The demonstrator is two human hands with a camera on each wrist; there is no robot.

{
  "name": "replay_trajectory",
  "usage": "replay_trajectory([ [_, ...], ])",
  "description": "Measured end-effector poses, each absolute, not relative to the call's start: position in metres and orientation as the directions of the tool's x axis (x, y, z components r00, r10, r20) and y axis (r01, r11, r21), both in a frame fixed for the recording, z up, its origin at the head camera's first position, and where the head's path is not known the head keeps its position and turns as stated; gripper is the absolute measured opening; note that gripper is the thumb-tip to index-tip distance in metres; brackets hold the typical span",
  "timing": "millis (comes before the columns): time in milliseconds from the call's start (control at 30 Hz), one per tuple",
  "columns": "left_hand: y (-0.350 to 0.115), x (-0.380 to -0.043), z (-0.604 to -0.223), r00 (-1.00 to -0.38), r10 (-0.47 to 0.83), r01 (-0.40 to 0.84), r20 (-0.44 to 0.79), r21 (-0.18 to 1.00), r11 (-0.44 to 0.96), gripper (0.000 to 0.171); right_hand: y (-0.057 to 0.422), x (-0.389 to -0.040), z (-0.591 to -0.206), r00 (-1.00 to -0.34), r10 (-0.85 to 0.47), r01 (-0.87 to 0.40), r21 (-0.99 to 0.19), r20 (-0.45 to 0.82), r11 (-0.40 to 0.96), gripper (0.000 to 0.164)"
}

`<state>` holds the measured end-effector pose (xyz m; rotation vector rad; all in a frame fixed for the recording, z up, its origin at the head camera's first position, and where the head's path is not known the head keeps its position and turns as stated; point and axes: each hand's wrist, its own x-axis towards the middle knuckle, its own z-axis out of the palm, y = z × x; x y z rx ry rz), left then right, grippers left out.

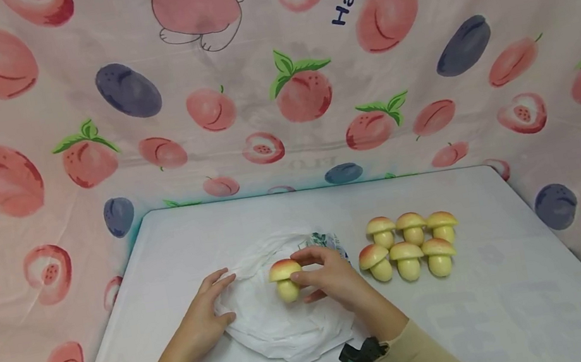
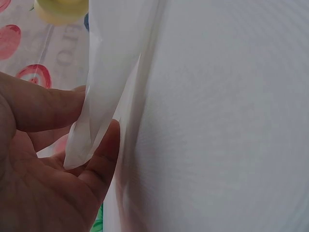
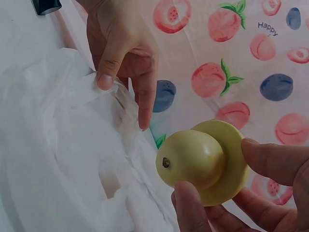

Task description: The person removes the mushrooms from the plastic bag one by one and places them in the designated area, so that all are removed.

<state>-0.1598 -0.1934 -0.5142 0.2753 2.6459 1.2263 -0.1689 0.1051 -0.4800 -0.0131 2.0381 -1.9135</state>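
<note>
Over the white plastic bag (image 1: 315, 330), my right hand (image 1: 331, 273) pinches a toy mushroom (image 1: 288, 290) with a yellow stem and a reddish-yellow cap. The right wrist view shows its rounded stem end (image 3: 188, 157) facing the camera, with thumb and fingertips round the cap. My left hand (image 1: 201, 321) is at the left side of the bag. In the left wrist view, the bag's thin edge (image 2: 89, 130) runs between the left thumb and fingers, which hold it. The bag lies spread and crumpled, with a green print (image 1: 326, 240) at its upper right.
Several similar toy mushrooms (image 1: 407, 259) stand in two rows on the white table (image 1: 517, 297), right of the bag. A fruit-patterned cloth (image 1: 244, 41) hangs behind and around the table. A black camera mount sits at each wrist.
</note>
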Motion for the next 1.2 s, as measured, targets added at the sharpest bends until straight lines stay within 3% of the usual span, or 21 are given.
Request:
replay_trajectory([
  [1200,-0.196,-0.159,-0.515,-0.96,0.259,0.086,-0.107,0.767,0.636,0.076,0.169,-0.156,-0.466,-0.965,-0.127,0.214,-0.971,-0.227,0.11,0.047],
])
